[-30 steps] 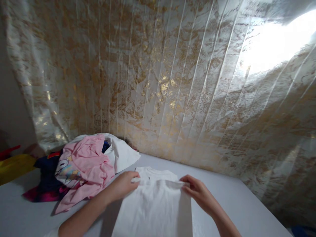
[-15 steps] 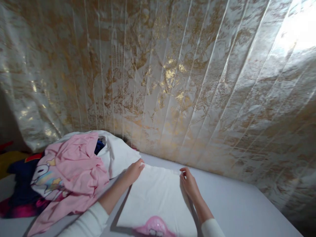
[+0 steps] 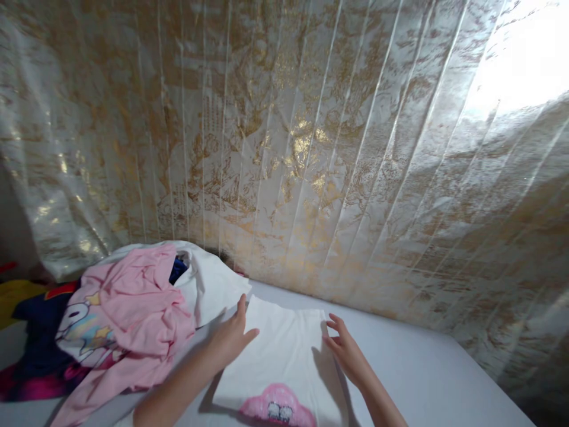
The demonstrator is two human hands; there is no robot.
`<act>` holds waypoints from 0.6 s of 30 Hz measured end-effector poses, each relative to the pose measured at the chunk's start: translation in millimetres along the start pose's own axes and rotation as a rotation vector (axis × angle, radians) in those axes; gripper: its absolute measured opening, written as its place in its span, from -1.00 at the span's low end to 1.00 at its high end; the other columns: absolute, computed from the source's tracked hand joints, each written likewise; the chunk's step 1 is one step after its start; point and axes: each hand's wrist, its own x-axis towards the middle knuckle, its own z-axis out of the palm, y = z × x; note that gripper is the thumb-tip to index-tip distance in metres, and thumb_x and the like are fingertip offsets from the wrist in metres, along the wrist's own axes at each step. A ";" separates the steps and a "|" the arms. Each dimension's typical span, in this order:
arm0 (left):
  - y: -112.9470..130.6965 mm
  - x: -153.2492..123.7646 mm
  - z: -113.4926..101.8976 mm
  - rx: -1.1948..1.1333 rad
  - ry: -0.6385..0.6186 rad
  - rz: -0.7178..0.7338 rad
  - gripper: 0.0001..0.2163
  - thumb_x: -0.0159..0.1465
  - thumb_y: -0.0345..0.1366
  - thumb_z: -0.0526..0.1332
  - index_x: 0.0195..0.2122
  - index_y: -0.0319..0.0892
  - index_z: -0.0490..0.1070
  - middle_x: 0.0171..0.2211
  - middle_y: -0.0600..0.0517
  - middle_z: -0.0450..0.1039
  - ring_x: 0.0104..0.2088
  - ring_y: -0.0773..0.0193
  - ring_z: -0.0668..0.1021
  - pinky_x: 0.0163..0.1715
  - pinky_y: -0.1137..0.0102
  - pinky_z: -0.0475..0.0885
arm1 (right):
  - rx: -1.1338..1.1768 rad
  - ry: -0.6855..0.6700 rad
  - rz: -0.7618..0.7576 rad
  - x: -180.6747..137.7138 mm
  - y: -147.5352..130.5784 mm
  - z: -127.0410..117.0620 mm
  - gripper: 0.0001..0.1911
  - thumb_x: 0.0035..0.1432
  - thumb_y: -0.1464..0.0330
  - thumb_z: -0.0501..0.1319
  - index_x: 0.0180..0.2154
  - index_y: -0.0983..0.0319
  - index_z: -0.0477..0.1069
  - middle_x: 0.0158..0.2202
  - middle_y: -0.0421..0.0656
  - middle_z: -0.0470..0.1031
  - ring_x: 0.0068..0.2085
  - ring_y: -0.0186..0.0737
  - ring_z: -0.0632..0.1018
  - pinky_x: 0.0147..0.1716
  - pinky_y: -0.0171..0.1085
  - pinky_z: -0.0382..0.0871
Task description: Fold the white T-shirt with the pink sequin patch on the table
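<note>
A folded white garment (image 3: 284, 350) lies flat in front of me, with a shiny pink cloud-like print (image 3: 279, 404) on its near part. At its left side is my left hand (image 3: 232, 338), thumb and fingers spread, holding nothing. My right hand (image 3: 344, 350) hovers by the upper right corner, its fingers loosely bent and apart, and casts a shadow on the cloth. Whether its fingertips touch the edge I cannot tell.
To the left is a heap of clothes: a crumpled pink garment (image 3: 137, 308) with a cartoon print, a white one (image 3: 211, 281) behind it and a dark blue one (image 3: 40, 332). They rest on a pale tabletop (image 3: 413, 367). A shiny gold-patterned sheet (image 3: 284, 148) hangs behind.
Both hands have let go of the garment's upper corners and moved slightly toward me. My left fingers have spread. The pink print shows more fully.
</note>
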 end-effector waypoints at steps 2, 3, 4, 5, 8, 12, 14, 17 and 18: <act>-5.2 -32.4 10.4 0.015 0.017 0.034 -0.29 0.32 -0.36 0.09 0.36 -0.39 -0.35 0.26 -0.38 0.15 0.19 0.01 0.39 0.08 0.26 0.32 | 0.036 0.032 -0.041 -27.7 6.4 -3.6 -0.45 0.05 0.23 0.10 0.09 0.24 0.25 0.05 0.09 0.48 -0.43 -0.20 0.59 -0.36 -0.18 0.49; -8.1 -46.2 17.3 0.036 0.031 0.046 -0.28 0.31 -0.37 0.08 0.36 -0.40 -0.35 0.26 -0.40 0.14 0.17 0.01 0.41 0.06 0.25 0.35 | 0.035 0.044 -0.063 -40.9 9.8 -4.5 -0.47 0.05 0.23 0.11 0.09 0.23 0.26 0.04 0.07 0.48 -0.47 -0.22 0.57 -0.37 -0.18 0.50; -10.9 -57.6 24.7 0.063 0.058 0.066 -0.29 0.30 -0.38 0.08 0.36 -0.41 -0.33 0.25 -0.41 0.15 0.15 0.00 0.43 0.02 0.26 0.38 | 0.019 0.050 -0.082 -53.1 12.7 -4.6 -0.48 0.06 0.25 0.12 0.08 0.21 0.26 0.02 0.04 0.49 -0.50 -0.24 0.55 -0.37 -0.18 0.51; -13.3 -66.6 32.3 0.102 0.096 0.082 -0.30 0.29 -0.40 0.07 0.37 -0.40 -0.29 0.23 -0.40 0.19 0.11 -0.01 0.47 -0.03 0.26 0.43 | -0.014 0.055 -0.099 -63.6 14.8 -4.0 -0.50 0.07 0.27 0.12 0.08 0.19 0.27 0.00 0.01 0.51 -0.52 -0.26 0.54 -0.38 -0.19 0.51; -17.6 -80.5 51.4 0.267 0.226 0.102 -0.39 0.28 -0.45 0.05 0.35 -0.29 -0.06 0.17 -0.34 0.30 -0.07 -0.02 0.60 -0.29 0.32 0.53 | -0.141 0.081 -0.172 -83.9 14.8 2.5 -0.56 0.04 0.36 0.09 0.01 0.16 0.31 -0.06 -0.08 0.54 -0.38 -0.22 0.61 -0.32 -0.25 0.52; -19.7 -85.5 62.2 0.467 0.309 0.122 -0.50 0.28 -0.55 -0.01 0.25 -0.16 0.24 0.16 -0.24 0.35 -0.35 0.14 0.65 -0.52 0.43 0.52 | -0.284 0.185 -0.308 -91.9 6.0 15.5 -0.67 0.08 0.41 0.00 -0.12 0.12 0.38 -0.11 -0.10 0.53 -0.21 -0.19 0.63 -0.33 -0.32 0.51; -21.5 -88.1 61.6 0.509 0.328 0.140 -0.47 0.24 -0.62 -0.04 0.21 -0.16 0.31 0.14 -0.22 0.36 -0.42 0.22 0.64 -0.49 0.43 0.53 | -0.350 0.235 -0.319 -93.4 2.9 19.1 -0.70 0.14 0.41 -0.04 -0.17 0.11 0.39 -0.09 -0.10 0.52 -0.26 -0.20 0.64 -0.42 -0.34 0.50; -20.4 -91.3 55.6 0.530 0.387 0.181 -0.43 0.17 -0.69 -0.06 0.15 -0.18 0.37 0.18 -0.22 0.32 -0.27 0.15 0.63 -0.29 0.29 0.55 | -0.382 0.247 -0.313 -95.9 1.5 17.8 -0.77 0.22 0.33 -0.02 -0.16 0.11 0.37 -0.10 -0.10 0.52 -0.31 -0.20 0.65 -0.48 -0.35 0.49; -17.2 -91.5 52.7 0.522 0.402 0.213 -0.43 0.17 -0.69 -0.06 0.14 -0.17 0.38 0.21 -0.21 0.28 -0.16 0.10 0.60 -0.21 0.23 0.53 | -0.372 0.246 -0.313 -96.8 1.3 16.1 -0.78 0.24 0.29 0.01 -0.14 0.12 0.36 -0.11 -0.10 0.52 -0.31 -0.20 0.65 -0.47 -0.35 0.50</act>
